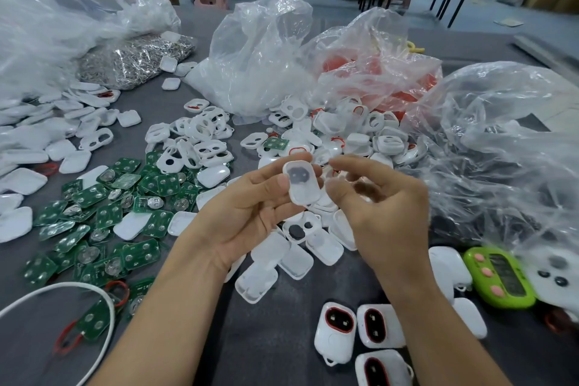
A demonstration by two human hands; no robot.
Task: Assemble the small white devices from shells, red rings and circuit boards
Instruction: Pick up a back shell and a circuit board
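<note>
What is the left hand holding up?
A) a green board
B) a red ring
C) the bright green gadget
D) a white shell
D: the left hand grips a white shell with a dark patch inside, its thumb on the shell's edge.

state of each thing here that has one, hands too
left hand, holds shell
shell, hollow side up, dark piece inside
right hand, fingers curled beside shell, blurred, grip unclear
devices, closed, lying face up
boards, loose in a pile
timer, face up, display dark
</note>
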